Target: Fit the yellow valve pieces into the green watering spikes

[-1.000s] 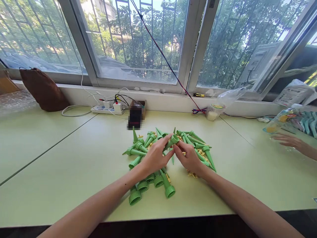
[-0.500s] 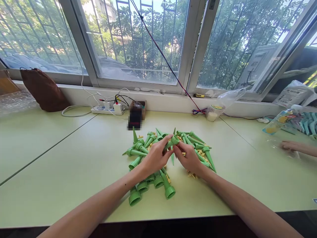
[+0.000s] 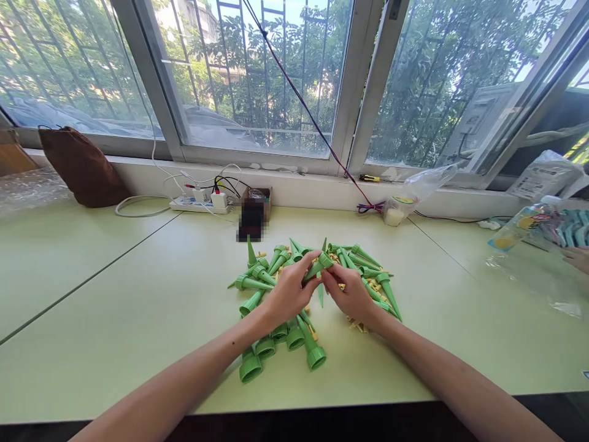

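In the head view, my left hand (image 3: 291, 287) is wrapped round a green plastic watering spike (image 3: 319, 265), its wide threaded collar tilted up and to the right. My right hand (image 3: 348, 290) pinches at the collar end of that same spike; whether a small part sits between those fingertips is hidden. Around and beneath both hands spreads a pile of similar green spikes (image 3: 252, 283), with several more lying collar-forward nearer the front edge (image 3: 315, 356). Small yellow plastic pieces (image 3: 358, 324) are scattered among them, some beside my right wrist.
At the back stand a brown cloth bag (image 3: 85, 169), a power strip (image 3: 201, 205) with cables, a blurred dark item (image 3: 251, 221) and a plastic-bagged cup (image 3: 394, 212). To the right are a plastic bottle (image 3: 522, 226), clear film (image 3: 529, 276) and another person's hand (image 3: 577, 258).
My hands and the held spike have hardly moved. On the right, the other person's hand has drawn back toward the frame's edge, and the clear film there has shifted.
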### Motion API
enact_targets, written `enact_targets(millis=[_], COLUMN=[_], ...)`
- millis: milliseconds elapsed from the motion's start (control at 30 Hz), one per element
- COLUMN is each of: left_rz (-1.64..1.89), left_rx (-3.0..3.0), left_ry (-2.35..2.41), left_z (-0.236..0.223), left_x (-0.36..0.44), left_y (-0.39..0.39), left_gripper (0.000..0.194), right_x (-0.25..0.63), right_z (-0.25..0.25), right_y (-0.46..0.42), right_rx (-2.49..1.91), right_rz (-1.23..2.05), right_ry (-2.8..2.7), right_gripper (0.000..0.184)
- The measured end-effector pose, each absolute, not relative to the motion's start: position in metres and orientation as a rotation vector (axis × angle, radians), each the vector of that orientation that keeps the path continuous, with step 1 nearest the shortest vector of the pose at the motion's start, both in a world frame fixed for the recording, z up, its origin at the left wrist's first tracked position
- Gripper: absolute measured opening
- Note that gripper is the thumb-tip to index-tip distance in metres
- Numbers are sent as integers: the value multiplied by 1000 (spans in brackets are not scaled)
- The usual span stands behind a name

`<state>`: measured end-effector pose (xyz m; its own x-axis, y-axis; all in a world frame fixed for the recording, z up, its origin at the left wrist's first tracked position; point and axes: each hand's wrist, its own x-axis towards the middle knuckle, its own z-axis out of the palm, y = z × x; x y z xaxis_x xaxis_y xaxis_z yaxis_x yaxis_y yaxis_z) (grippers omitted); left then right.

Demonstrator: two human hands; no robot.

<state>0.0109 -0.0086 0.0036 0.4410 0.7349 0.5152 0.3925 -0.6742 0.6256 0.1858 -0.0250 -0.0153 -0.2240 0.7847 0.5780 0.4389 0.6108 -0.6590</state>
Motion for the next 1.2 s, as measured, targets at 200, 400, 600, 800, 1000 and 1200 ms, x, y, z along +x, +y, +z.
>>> enact_targets(millis=[200,400,600,800,1000,1200], left_rz=[1114,1111,1116,1113,1117,1115], left_rx=[2282,2290,2299,2317,2318,2309], left_ry=[943,952,936,963,959,951], left_z=[5,4,3,0,-2,1], left_x=[11,11,10,10,10,10], left_y=[-9,-9,-8,-5,-5,-7], left_gripper=[39,39,39,41,42,40], right_x=[186,186,186,186,185,185], right_z=[-16,-16,-16,-17,-18,-17], right_y=[-25,-25,-24,-23,-23,-23], right_rx=[-979,-991,-992,-1009,-1011,-1004], right_rz=[443,466,465,466,487,488], right_ry=[-1856,-1856,-1862,-1866,-1879,-1881], right_gripper=[31,33,33,32,31,34])
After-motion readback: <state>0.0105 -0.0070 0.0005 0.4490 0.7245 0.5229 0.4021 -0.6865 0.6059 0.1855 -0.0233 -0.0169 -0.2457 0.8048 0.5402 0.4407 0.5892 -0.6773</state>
